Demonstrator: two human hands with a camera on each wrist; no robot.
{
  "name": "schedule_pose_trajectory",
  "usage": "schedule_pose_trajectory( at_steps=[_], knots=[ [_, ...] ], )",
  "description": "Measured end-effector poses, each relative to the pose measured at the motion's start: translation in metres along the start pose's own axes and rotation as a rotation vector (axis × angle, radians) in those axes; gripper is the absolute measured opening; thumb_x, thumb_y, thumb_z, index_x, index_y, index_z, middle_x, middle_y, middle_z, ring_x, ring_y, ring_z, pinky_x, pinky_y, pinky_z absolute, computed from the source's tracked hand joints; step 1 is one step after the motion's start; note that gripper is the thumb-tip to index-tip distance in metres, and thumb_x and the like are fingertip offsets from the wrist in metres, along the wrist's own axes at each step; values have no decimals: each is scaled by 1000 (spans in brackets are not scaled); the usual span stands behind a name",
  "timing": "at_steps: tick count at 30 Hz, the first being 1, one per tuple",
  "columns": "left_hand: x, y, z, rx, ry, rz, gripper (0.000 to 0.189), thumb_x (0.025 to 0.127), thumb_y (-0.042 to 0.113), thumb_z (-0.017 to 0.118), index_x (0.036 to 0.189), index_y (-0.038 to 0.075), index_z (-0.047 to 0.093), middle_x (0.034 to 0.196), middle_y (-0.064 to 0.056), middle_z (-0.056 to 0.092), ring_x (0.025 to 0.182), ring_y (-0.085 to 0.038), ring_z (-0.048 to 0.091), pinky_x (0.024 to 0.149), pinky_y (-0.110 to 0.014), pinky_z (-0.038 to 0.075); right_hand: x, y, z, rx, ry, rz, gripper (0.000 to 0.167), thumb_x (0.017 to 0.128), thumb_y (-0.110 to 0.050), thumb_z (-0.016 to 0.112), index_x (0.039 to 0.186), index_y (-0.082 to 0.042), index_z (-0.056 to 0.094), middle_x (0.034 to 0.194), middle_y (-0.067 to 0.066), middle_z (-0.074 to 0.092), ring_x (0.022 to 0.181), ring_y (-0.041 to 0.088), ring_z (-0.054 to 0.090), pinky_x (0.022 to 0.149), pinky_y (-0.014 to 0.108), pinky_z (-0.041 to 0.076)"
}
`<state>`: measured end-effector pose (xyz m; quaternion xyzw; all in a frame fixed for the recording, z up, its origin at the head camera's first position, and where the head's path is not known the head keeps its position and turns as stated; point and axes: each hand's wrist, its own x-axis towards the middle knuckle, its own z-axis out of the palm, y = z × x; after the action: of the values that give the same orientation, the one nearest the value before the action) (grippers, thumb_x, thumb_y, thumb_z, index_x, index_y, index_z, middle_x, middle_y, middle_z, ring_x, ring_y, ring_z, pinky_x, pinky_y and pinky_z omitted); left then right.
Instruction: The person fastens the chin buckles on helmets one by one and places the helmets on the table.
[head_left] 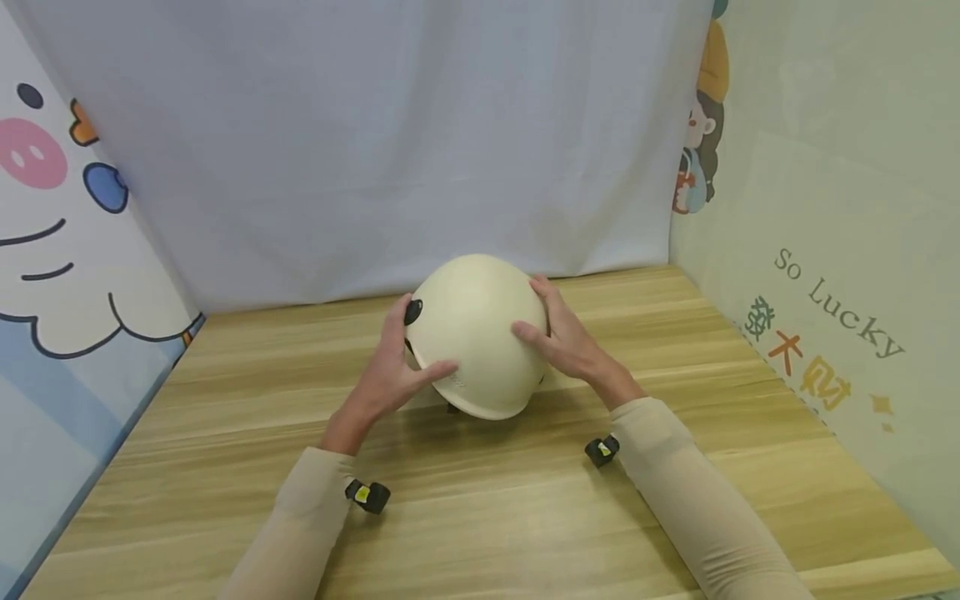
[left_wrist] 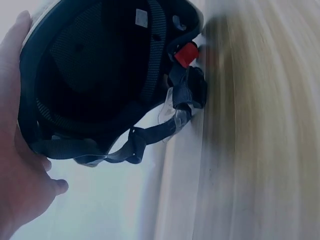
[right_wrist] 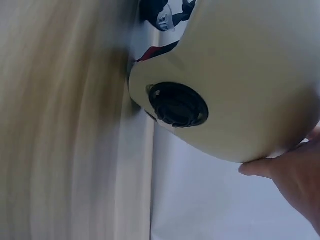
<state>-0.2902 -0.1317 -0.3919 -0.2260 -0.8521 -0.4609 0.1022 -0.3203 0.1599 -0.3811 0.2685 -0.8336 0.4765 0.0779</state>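
Note:
A cream helmet [head_left: 483,333] is tilted close over the wooden table, its smooth dome towards the head camera. My left hand [head_left: 390,367] grips its left side, thumb spread across the front of the shell. On the other side my right hand [head_left: 568,337] holds the dome between thumb and fingers. The left wrist view looks into the dark lining [left_wrist: 95,60], with a black chin strap [left_wrist: 155,134] hanging near a red buckle piece [left_wrist: 186,54]. A round black fitting [right_wrist: 178,105] sits on the shell's side in the right wrist view.
The wood-grain table [head_left: 487,517] runs back to a pale hanging cloth [head_left: 420,150]. A cartoon panel [head_left: 82,250] stands at the left, and a light wall [head_left: 840,250] with lettering closes off the right. Small black wrist devices [head_left: 367,495] hang at both sleeves.

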Motion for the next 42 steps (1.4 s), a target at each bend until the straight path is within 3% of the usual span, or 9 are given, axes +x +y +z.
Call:
schedule_pose_trajectory(
  at_steps=[4,10,15,18,23,26,32,39,42],
  knots=[
    [0,2,1,1,-5,-24,112,79,51,78,157,32,0,163,-7,9,148,-27,18,114,-57,27,0,-3,-4,-16,6,-11,89,90,-56,57,156,-10,18,165,10,9,148,38,21,107,61,35],
    [2,6,2,13,46,19,111,78,49,79,157,29,4,165,-4,1,150,-30,12,114,-61,22,1,-6,-11,-72,-16,-44,86,91,-57,57,157,-17,19,159,15,26,139,39,38,97,59,46],
    [5,11,1,7,114,136,100,77,40,83,152,15,21,155,-10,20,140,-27,27,110,-58,30,2,-7,-15,-99,-55,-59,76,93,-58,52,157,-30,20,162,12,21,141,43,31,95,65,42],
    [6,13,-2,62,129,155,99,76,41,84,151,12,27,153,-11,29,138,-26,33,109,-55,34,1,-9,-16,-113,-61,-49,75,94,-59,50,157,-29,23,163,11,16,144,43,25,100,68,36],
    [3,13,-10,116,70,120,105,75,43,84,156,15,23,160,-9,23,145,-29,27,111,-58,31,3,-14,-12,-84,-56,-27,89,91,-61,53,156,-11,20,164,12,10,150,37,12,112,63,24],
    [1,14,-12,113,2,116,115,72,44,86,158,17,15,165,-5,10,150,-29,14,112,-62,26,5,-18,-10,-81,-45,-31,97,88,-63,57,155,-4,18,164,13,12,149,37,16,112,60,26],
    [1,14,-9,76,-34,109,128,68,43,89,159,27,1,164,3,-11,152,-26,-5,113,-66,19,7,-18,-10,-138,-51,-71,97,85,-62,61,158,-18,14,161,12,17,142,38,30,103,63,38],
    [3,11,-5,-136,8,40,135,67,33,91,155,34,-11,164,-1,10,151,-21,14,116,-57,20,8,-17,-11,-185,-53,-65,91,86,-67,56,158,-29,15,160,9,18,140,37,32,101,63,39],
    [4,10,-4,-129,11,34,132,69,35,90,156,32,-9,164,-3,10,150,-22,16,116,-57,21,8,-19,-11,-193,-50,-41,93,85,-69,55,158,-30,14,162,10,14,142,40,29,101,65,37]
  ],
)
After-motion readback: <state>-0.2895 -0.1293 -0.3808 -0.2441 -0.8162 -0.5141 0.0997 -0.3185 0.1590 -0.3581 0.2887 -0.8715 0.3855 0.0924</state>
